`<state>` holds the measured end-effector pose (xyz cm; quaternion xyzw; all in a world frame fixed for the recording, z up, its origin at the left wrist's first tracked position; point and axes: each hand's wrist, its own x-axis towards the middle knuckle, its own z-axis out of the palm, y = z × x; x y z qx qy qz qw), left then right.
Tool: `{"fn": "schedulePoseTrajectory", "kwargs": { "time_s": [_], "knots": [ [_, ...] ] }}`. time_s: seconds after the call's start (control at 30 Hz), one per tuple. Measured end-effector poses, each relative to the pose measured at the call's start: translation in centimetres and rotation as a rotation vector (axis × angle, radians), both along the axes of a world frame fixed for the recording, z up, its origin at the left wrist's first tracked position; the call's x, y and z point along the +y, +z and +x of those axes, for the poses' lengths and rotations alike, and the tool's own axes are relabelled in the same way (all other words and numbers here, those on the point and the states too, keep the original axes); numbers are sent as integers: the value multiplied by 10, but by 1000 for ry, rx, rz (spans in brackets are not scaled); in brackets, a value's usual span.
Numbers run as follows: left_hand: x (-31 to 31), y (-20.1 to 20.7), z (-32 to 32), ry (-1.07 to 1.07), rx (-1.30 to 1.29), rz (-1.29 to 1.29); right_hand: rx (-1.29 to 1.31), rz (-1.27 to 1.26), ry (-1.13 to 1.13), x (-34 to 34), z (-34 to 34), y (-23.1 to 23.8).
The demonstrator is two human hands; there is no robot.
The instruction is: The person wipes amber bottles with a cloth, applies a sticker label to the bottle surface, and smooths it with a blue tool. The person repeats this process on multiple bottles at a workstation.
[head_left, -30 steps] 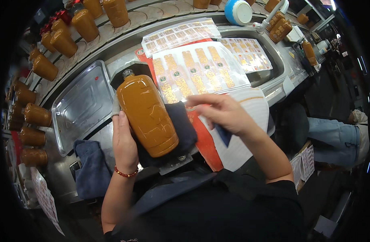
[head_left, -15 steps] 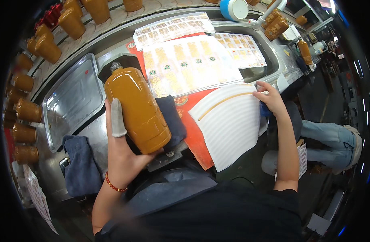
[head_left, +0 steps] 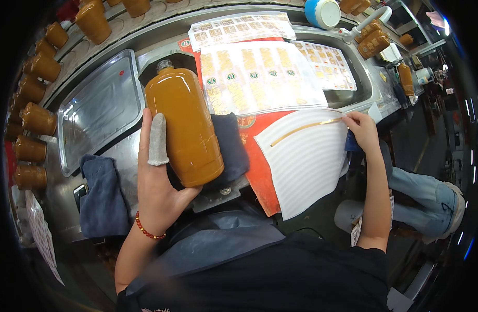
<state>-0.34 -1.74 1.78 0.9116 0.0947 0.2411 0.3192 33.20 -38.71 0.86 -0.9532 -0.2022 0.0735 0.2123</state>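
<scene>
My left hand [head_left: 158,192] is wrapped round the side and base of a glossy caramel-brown bottle [head_left: 186,125]. Its neck points away from me, and a grey finger cot [head_left: 158,140] covers one finger. The bottle leans over a dark blue cloth [head_left: 228,148]. At the right, my right hand [head_left: 362,129] pinches the right end of a narrow, curved gold strip [head_left: 305,130]. That strip runs across a white, fan-shaped backing sheet [head_left: 306,166], which lies over a red sheet [head_left: 258,179]. How much of the strip is off the backing, I cannot tell.
Sheets of gold labels [head_left: 257,78] lie beyond, partly over a metal sink [head_left: 361,96] with a faucet [head_left: 371,21]. At left are a metal tray [head_left: 101,114], a folded blue cloth [head_left: 102,192] and several brown bottles [head_left: 38,119]. A person's legs [head_left: 421,203] show at right.
My right fingers have closed on the strip's right end, where they were spread before. The bottle, still in my left hand, stands slightly more upright. The whole view has shifted a little.
</scene>
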Motion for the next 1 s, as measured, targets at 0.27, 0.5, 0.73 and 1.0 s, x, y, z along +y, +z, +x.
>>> {"fn": "schedulePoseTrajectory", "kwargs": {
  "time_s": [0.27, 0.5, 0.73, 1.0],
  "knots": [
    [-12, 24, -13, -49, -60, 173, -554, -221, 279, 54, -90, 53],
    [-39, 63, 23, -792, -130, -681, 169, 371, 992, 123, -186, 148],
    [-22, 44, -17, -677, 125, -1063, 239, 441, 811, 96, -173, 149],
    [-12, 14, -55, -303, 47, -1231, 513, 571, 373, 82, -149, 78]
  ]
}}
